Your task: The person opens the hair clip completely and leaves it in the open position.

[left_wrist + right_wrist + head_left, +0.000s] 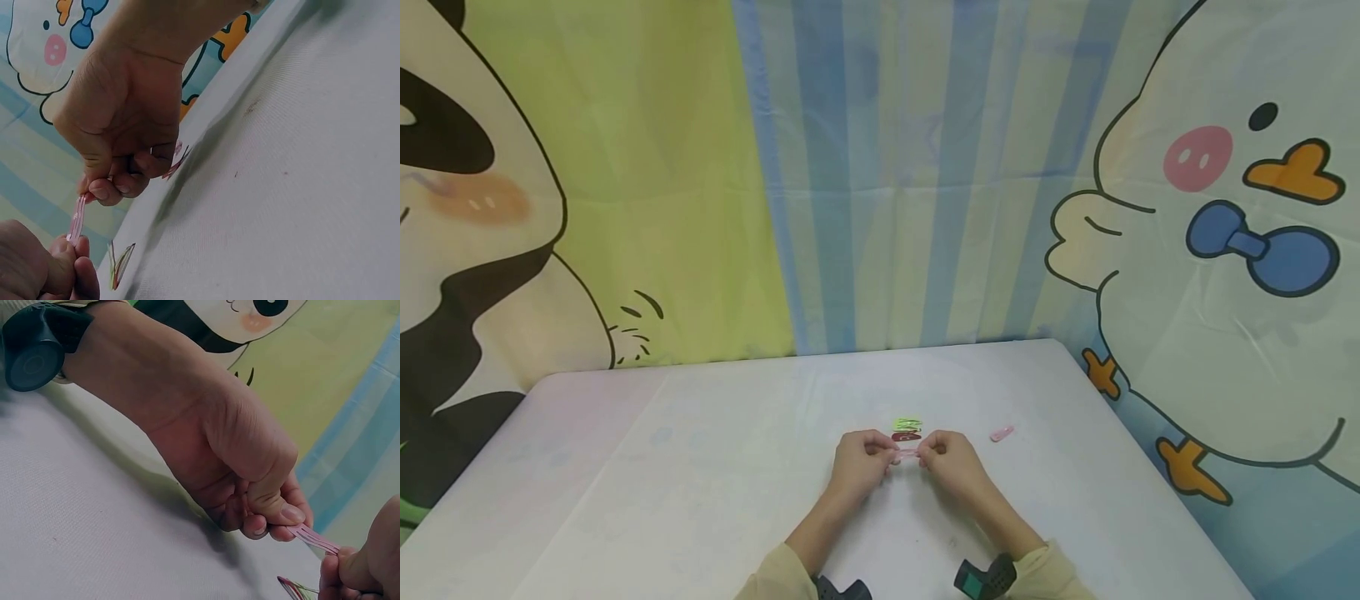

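Observation:
Between my two hands stretches a slim pink snap hair clip (907, 452), raised over the white table. My left hand (859, 461) pinches one end of it with thumb and fingertips. The other end is pinched by my right hand (953, 460). In the left wrist view the clip (76, 219) shows its slotted middle, both ends covered by fingers. From the right wrist, the same clip (314, 539) runs slanting between the left hand (250, 456) and the right hand (375, 556). Just beyond the hands lie yellow-green hair clips (907, 424) and dark red clips (906, 436).
A separate pink clip (1002, 433) lies on the white table (700, 467), right of the hands. Behind the table's far edge hangs a cartoon-printed curtain (887, 167). Black wrist devices (985, 577) sit by the sleeves.

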### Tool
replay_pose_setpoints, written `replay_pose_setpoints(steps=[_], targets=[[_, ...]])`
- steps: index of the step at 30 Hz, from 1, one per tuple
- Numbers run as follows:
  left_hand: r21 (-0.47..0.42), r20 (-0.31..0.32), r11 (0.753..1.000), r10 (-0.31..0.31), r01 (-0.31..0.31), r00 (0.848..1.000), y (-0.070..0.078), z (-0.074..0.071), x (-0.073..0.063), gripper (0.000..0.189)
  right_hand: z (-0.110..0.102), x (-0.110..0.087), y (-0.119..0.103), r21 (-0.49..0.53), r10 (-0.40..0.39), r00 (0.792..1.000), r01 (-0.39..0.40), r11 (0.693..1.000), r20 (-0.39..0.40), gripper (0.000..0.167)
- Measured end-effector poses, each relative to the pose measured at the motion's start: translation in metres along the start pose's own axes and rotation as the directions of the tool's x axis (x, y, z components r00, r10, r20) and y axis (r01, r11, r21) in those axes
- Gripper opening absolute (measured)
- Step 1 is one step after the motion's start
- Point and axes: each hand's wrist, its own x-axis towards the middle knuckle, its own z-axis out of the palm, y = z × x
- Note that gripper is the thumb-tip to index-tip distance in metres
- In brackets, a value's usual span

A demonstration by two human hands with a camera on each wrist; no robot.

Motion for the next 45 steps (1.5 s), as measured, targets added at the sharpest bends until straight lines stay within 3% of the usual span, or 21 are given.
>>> replay_pose_setpoints(steps=[27,45], targets=[[-0.002,-0.015,0.999,0.049,-0.049,0.999,-0.0045,0.0033,-0.0015,0.011,0.0017,-0.0009,0.0016,0.103,0.048,0.998,-0.051,0.993,0.028,0.011],[-0.044,-0.013,0.998,0.047,-0.047,0.999,-0.0034,0.0044,-0.0029,0.013,0.0027,0.0049,0.0082,0.138,0.084,0.995,-0.091,0.986,0.058,0.011]])
